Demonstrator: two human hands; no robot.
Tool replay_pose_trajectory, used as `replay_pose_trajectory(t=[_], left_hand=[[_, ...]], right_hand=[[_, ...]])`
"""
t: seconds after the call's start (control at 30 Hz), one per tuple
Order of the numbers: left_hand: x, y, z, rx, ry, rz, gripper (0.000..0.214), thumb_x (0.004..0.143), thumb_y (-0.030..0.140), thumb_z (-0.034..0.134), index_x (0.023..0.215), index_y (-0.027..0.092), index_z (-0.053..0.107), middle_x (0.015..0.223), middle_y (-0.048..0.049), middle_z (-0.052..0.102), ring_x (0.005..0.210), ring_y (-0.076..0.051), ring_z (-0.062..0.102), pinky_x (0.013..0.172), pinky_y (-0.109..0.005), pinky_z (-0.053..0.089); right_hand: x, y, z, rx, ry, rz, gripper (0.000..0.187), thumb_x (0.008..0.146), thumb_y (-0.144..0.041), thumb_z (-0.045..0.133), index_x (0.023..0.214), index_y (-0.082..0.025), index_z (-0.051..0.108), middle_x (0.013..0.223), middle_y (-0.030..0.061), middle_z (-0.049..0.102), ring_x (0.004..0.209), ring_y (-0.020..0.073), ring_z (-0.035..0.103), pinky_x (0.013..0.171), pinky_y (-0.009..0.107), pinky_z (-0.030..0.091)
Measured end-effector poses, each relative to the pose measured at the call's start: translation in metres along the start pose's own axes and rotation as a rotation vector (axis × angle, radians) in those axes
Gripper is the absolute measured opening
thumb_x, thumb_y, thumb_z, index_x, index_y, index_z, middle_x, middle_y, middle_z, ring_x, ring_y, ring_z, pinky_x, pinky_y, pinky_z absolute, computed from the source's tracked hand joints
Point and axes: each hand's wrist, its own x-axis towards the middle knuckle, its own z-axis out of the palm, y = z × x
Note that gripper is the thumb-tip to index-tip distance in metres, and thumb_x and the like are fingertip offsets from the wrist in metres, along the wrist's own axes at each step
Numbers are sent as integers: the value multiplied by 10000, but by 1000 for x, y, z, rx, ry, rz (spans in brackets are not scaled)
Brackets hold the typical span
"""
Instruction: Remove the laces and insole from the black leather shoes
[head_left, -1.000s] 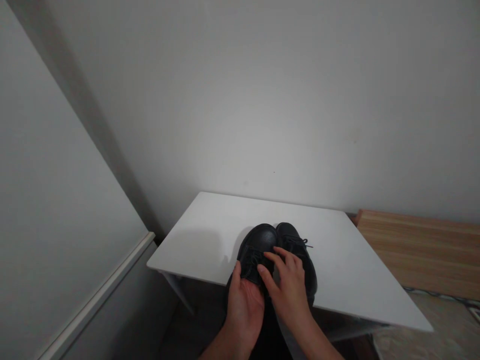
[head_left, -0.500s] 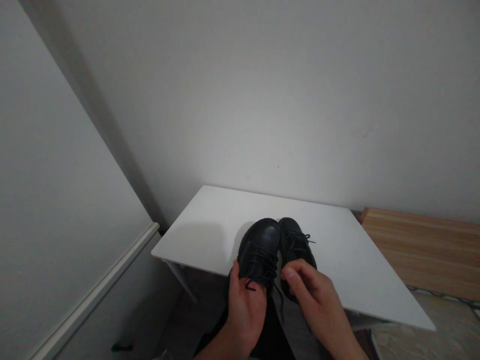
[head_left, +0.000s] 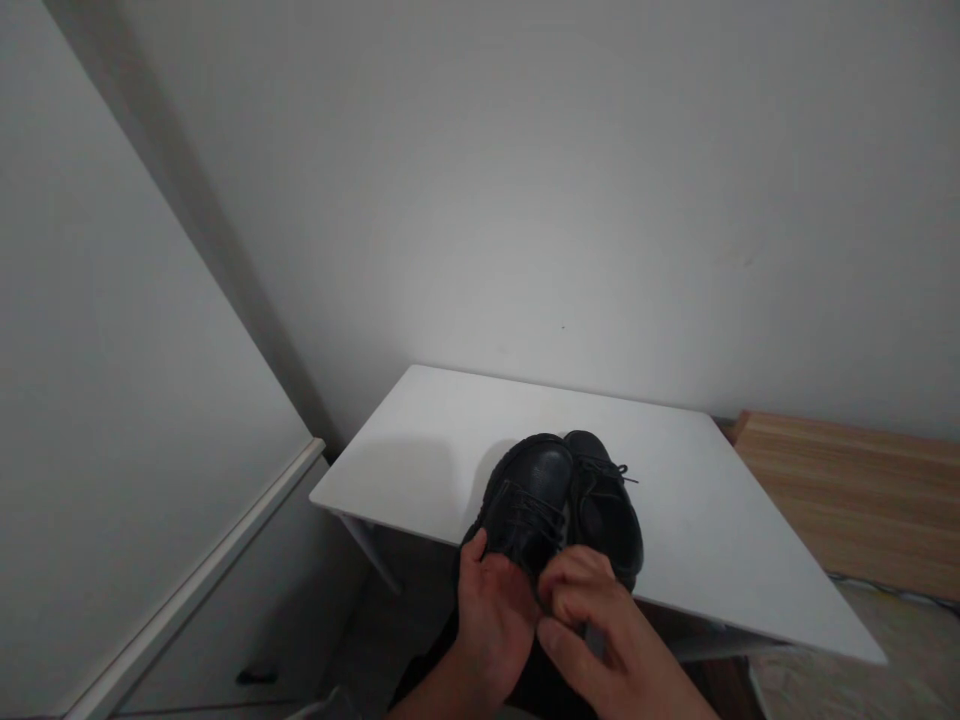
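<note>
One plain, pale-grey wall (head_left: 525, 200) backs the scene; before it stands a white, rectangular, smooth-topped counter (head_left: 420, 480), with a flat brown wood-grained panel (head_left: 847, 490) at its right. Two black, round-toed, leather-like lace-up shoes point away from the person, side by side: the nearer shoe (head_left: 536, 475) lies to the left, reaching past the counter's front edge, and the farther shoe (head_left: 616, 530) lies close against its right side. The left hand (head_left: 491, 620), palm up, grasps the nearer shoe at its opening, thumb outside, fingertips hidden. The right hand (head_left: 592, 620) is curled just beside it, thumb close to forefinger; whether a lace is pinched there cannot be told. Thin black laces (head_left: 538, 512) cross the nearer shoe's front. The step in hand is judged to be handling these laces, the left hand steadying. The next move would call for a secure fingertip hold on a lace end and a motionless shoe.
</note>
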Motion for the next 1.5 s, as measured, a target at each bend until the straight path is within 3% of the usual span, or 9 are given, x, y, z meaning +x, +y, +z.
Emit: replay_pose_trajectory(t=[0.1, 0.2, 0.4, 0.5, 0.63, 1.0, 1.23, 1.37, 1.5], left_hand=[[6, 2, -7, 38, 106, -11, 241, 703, 239, 523, 479, 169, 473, 408, 25, 408, 396, -98, 434, 461, -231, 398], [9, 2, -11, 57, 92, 18, 163, 563, 104, 479, 423, 172, 430, 399, 29, 381, 377, -82, 394, 398, -209, 338], [6, -3, -5, 99, -101, 70, 227, 521, 74, 447, 639, 131, 632, 652, -37, 620, 743, -186, 595, 762, -307, 481], [5, -5, -6, 120, -134, 83, 214, 572, 71, 476, 666, 139, 655, 685, -46, 641, 890, -204, 595, 921, -329, 421], [4, -8, -8, 87, -151, 80, 217, 695, 168, 507, 817, 138, 683, 852, -72, 675, 1037, -226, 556, 1002, -356, 360], [2, -7, -12, 2, -94, -25, 363, 789, 409, 523, 907, 105, 682, 964, -104, 685, 1047, -262, 563, 988, -384, 356], [1, -1, 0, -88, -162, -12, 457, 820, 481, 440, 1017, 122, 643, 1096, -126, 638, 1122, -279, 511, 990, -412, 333], [2, -2, -3, -94, -178, -17, 452, 830, 474, 432, 1016, 118, 640, 1098, -124, 637, 1116, -273, 517, 985, -396, 335], [0, -2, 0, -84, -161, -11, 461, 829, 480, 435, 980, 102, 650, 1017, -131, 665, 1043, -271, 561, 947, -390, 365]], right_hand=[[-9, 1, -6, 171, -191, -275, 328, 893, -365, 431, 609, -231, 528, 634, -49, 584, 624, 96, 544, 737, 278, 462], [-12, 1, -11, 174, -303, -281, 381, 921, -397, 376, 634, -269, 592, 589, -63, 584, 544, 82, 526, 707, 249, 461], [-4, 15, 0, -521, 167, 148, 206, 897, -334, 441, 870, -232, 618, 802, 41, 593, 759, 203, 518, 700, 368, 379], [0, 27, 17, -640, 177, 173, 178, 866, -307, 499, 988, -222, 595, 865, 63, 565, 803, 227, 491, 702, 381, 353], [4, 32, 29, -681, 220, 226, 80, 836, -241, 516, 862, -206, 583, 835, 63, 542, 794, 232, 462, 698, 391, 328], [11, 2, 23, -174, 47, 322, 181, 693, -148, 566, 577, -170, 428, 842, 33, 526, 861, 204, 449, 746, 354, 354], [-11, 0, -7, 490, 87, 237, 263, 827, -452, 501, 826, -203, 583, 851, 56, 539, 851, 197, 516, 744, 307, 425], [-13, 4, -3, 479, 8, 424, 349, 825, -471, 524, 1067, -221, 553, 900, 56, 567, 799, 171, 536, 670, 266, 439], [-8, -1, -3, 397, -62, 459, 336, 868, -470, 447, 702, -185, 514, 581, -18, 441, 527, 101, 427, 483, 209, 348]])
